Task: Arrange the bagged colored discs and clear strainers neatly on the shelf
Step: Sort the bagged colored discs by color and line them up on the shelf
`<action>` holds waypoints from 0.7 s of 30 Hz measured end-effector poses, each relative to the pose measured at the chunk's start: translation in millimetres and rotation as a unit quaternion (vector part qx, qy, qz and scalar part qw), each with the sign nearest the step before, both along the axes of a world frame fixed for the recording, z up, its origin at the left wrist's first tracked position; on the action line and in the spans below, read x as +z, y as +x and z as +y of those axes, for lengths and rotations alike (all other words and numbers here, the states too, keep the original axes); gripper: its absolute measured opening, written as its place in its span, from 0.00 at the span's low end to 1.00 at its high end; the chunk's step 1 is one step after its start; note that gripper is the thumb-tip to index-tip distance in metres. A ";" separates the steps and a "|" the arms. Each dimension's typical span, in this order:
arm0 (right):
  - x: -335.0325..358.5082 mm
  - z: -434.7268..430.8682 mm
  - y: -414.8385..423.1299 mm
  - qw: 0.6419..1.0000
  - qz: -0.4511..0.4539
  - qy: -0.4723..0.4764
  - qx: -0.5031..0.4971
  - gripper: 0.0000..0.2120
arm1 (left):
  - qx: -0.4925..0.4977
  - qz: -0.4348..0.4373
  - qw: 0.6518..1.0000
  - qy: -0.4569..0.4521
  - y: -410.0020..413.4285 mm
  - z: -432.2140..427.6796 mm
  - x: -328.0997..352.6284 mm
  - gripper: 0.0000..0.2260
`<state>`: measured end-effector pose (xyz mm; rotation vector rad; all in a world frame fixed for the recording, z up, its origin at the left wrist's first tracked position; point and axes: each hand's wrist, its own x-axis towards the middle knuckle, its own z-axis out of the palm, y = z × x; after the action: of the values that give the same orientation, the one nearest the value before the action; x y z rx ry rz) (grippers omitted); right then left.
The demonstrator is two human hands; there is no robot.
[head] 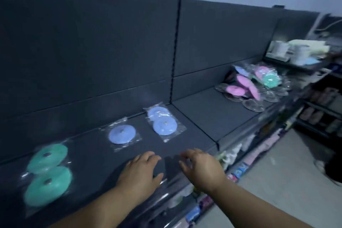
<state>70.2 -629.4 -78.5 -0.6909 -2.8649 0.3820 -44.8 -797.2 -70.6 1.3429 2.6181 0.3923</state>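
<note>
— What lay on the dark grey shelf [203, 116]?
— Far left, a clear bag of two teal discs [48, 174]; then a clear bag with one blue disc [121, 134], and near it a clear bag of two blue discs [163, 122].
— The hands?
— The left hand [140, 170] was near the front edge, grip wide, holding nothing; the right hand [201, 167] was beside it, fingers loosely bent, grip empty. Far right sat a heap of bagged pink and teal discs [238, 89] with clear round strainers [253, 106]
</note>
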 end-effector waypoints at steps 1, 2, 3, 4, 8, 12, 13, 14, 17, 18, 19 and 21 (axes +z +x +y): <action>-1.4 23.2 30.0 1.000 -0.007 -0.001 -0.024 0.17 | -0.022 -0.003 1.000 -0.004 19.5 24.7 -1.9 0.24; -2.9 46.9 61.8 0.999 -0.022 -0.009 -0.048 0.18 | -0.043 -0.005 0.999 -0.005 40.4 49.8 -3.5 0.24; -5.4 70.5 94.7 0.996 -0.041 -0.022 -0.073 0.20 | -0.063 -0.009 0.998 -0.010 61.5 74.6 -6.4 0.23; -9.2 93.9 128.4 0.993 -0.061 -0.037 -0.099 0.21 | -0.081 -0.014 0.997 -0.012 82.8 99.4 -8.9 0.23; -30.8 169.7 263.4 0.967 -0.149 -0.069 -0.197 0.24 | -0.127 -0.046 0.989 -0.060 158.4 189.6 -28.8 0.24; -39.4 218.7 362.4 0.941 -0.176 -0.099 -0.271 0.27 | -0.137 -0.040 0.984 -0.104 206.8 259.5 -39.9 0.24; -39.0 230.1 377.9 0.938 -0.176 -0.099 -0.283 0.27 | -0.139 -0.043 0.983 -0.110 214.9 274.0 -40.0 0.25; -37.5 241.6 389.3 0.936 -0.173 -0.096 -0.292 0.27 | -0.142 -0.042 0.983 -0.105 220.8 288.5 -39.6 0.25; -29.9 276.5 401.1 0.939 -0.147 -0.080 -0.301 0.27 | -0.143 -0.043 0.985 -0.085 229.4 331.8 -35.8 0.24; -27.1 287.7 399.6 0.941 -0.135 -0.075 -0.300 0.27 | -0.140 -0.042 0.986 -0.078 229.7 346.0 -33.7 0.24; -24.5 298.4 396.3 0.944 -0.123 -0.073 -0.298 0.27 | -0.137 -0.041 0.987 -0.070 229.0 359.8 -31.8 0.23; -21.7 319.6 386.2 0.949 -0.105 -0.070 -0.290 0.26 | -0.138 -0.038 0.989 -0.046 223.7 387.8 -31.0 0.22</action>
<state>456.4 -309.8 -100.2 -1.6258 -2.6512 0.4378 178.9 -409.5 -101.6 1.5949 2.3155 0.2710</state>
